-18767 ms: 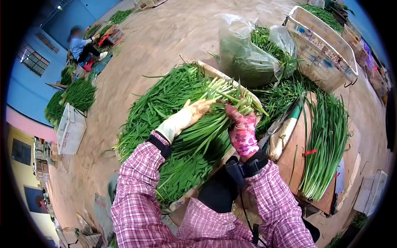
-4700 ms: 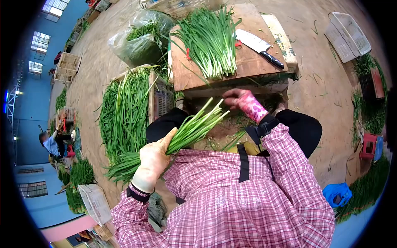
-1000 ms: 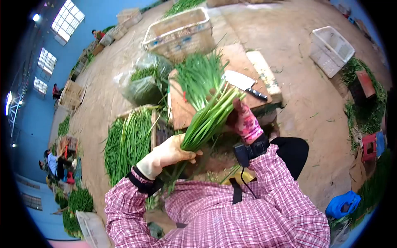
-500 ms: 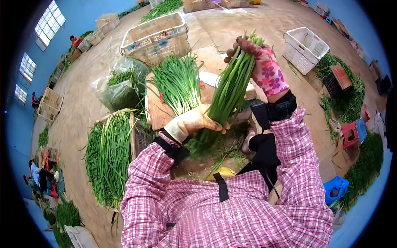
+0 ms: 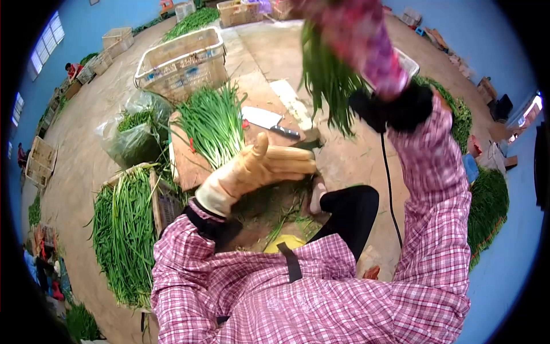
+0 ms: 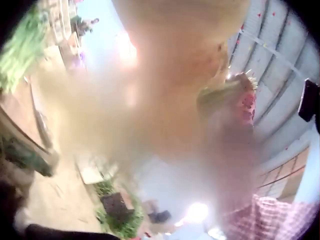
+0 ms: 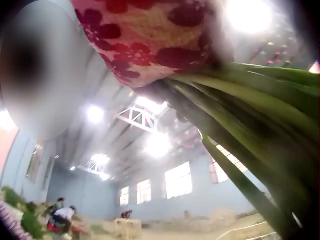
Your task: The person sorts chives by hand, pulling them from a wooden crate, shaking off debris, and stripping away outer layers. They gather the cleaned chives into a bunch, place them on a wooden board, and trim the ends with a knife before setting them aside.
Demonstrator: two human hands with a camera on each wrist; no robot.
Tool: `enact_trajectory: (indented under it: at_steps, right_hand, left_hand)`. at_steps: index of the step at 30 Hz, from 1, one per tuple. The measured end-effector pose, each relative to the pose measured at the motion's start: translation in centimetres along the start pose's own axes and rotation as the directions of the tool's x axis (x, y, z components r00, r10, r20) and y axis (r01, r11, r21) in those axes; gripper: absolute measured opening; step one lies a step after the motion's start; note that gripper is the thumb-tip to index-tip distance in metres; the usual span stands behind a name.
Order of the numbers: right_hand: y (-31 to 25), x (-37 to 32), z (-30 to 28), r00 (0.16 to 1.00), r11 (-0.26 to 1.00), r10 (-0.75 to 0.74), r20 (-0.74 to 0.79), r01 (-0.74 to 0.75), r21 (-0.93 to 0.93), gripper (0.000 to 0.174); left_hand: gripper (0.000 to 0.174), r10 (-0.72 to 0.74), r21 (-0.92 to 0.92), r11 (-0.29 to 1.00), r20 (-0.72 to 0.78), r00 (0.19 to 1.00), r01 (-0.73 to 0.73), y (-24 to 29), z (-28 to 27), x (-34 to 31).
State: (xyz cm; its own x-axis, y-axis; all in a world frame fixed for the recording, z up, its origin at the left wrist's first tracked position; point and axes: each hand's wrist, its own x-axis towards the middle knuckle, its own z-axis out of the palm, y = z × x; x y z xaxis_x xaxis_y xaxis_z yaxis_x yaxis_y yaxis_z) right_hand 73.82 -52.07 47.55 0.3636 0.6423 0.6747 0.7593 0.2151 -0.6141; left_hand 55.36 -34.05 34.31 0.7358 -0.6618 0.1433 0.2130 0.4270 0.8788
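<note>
My right hand (image 5: 349,31), in a pink flowered glove, is raised at the top of the head view and blurred. It grips a bunch of garlic chives (image 5: 329,83) whose green leaves hang down. In the right wrist view the chive leaves (image 7: 240,115) fan out below the flowered glove. My left hand (image 5: 258,166), in a cream rubber glove, holds nothing, its fingers straight and thumb up. Just beyond it, a pile of chives (image 5: 212,123) with red ties lies on a brown board (image 5: 186,163), beside a cleaver (image 5: 260,117). The left wrist view is mostly blurred.
To the left, a crate (image 5: 154,203) is heaped with loose chives. Behind it stands a clear plastic bag (image 5: 123,137) of greens. A large white basket (image 5: 189,80) is beyond the board. My bent knee (image 5: 355,206) is at centre right, and trimmings litter the floor.
My right hand has lifted the bunch up and forward, away from my left hand. The left hand has let go of the leaves and straightened its fingers. The head view has shifted right.
</note>
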Motion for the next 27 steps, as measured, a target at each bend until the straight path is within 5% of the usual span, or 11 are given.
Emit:
enact_trajectory:
  at_steps: [2, 4, 6, 8, 13, 15, 16, 17, 20, 22, 27]
  right_hand:
    - [0.8, -2.9, 7.4, 0.971, 0.881, -0.028, 0.236, -0.088, 0.466, 0.033]
    - [1.9, -6.7, 16.2, 0.885, 0.21, -0.238, 0.399, -0.354, 0.911, 0.04]
    - [2.3, -10.6, 23.6, 0.77, -0.313, -0.494, 0.404, -0.591, 0.743, 0.047]
    - [2.5, -14.2, 27.2, 0.69, -0.45, -0.613, 0.385, -0.706, 0.547, 0.053]
    - [3.2, -21.4, 25.0, 0.72, 0.466, -0.038, 0.693, -0.601, 0.649, 0.04]
    - [0.5, -17.6, 24.7, 0.593, 0.961, -0.273, 0.758, 0.124, 0.249, 0.04]
    - [-1.3, -15.1, 24.4, 0.385, 0.753, -0.356, 0.852, 0.658, 0.017, 0.04]
    - [-1.2, -14.9, 23.9, 0.38, 0.699, -0.363, 0.851, 0.714, -0.02, 0.043]
    - [2.0, -16.5, 22.3, 0.9, 0.984, -0.005, 0.435, 0.081, -0.157, 0.051]
    - [3.7, -17.4, 23.3, 0.678, 0.698, 0.693, 0.246, -0.716, 0.005, 0.057]
    - [7.3, -19.4, 27.2, 0.403, 0.411, 0.755, 0.518, -0.905, 0.105, 0.07]
  left_hand:
    - [0.106, 0.135, -0.237, 0.967, 0.148, 0.98, -0.097, -0.1, 1.6, 1.6]
    - [0.106, 0.139, -0.443, 0.887, -0.019, 0.99, -0.133, 1.4, 4.5, 0.4]
    - [0.106, 0.186, -0.479, 0.854, -0.08, 0.979, -0.201, 1.2, 5.4, -2.4]
    - [0.108, 0.229, -0.448, 0.832, -0.261, 0.938, -0.328, 0.6, 6.7, -4.5]
    - [0.055, 0.055, -0.42, 0.836, -0.577, 0.815, -0.353, -4.6, 2.8, -9.9]
    - [0.048, 0.078, -0.296, 0.875, -0.696, 0.714, -0.384, -7.5, -1.3, -10.8]
    - [0.045, 0.11, -0.23, 0.881, -0.749, 0.653, -0.413, -8.5, -2.6, -11.5]
    - [0.044, 0.167, -0.159, 0.882, -0.775, 0.609, -0.444, -9.3, -4.0, -12.1]
    - [0.04, 0.127, -0.165, 0.865, -0.842, 0.524, -0.474, -12.0, -8.3, -14.0]
    - [0.041, 0.071, -0.226, 0.829, -0.865, 0.496, -0.511, -12.9, -10.1, -14.1]
    - [0.035, 0.069, -0.216, 0.829, -0.875, 0.478, -0.515, -12.6, -11.6, -13.9]
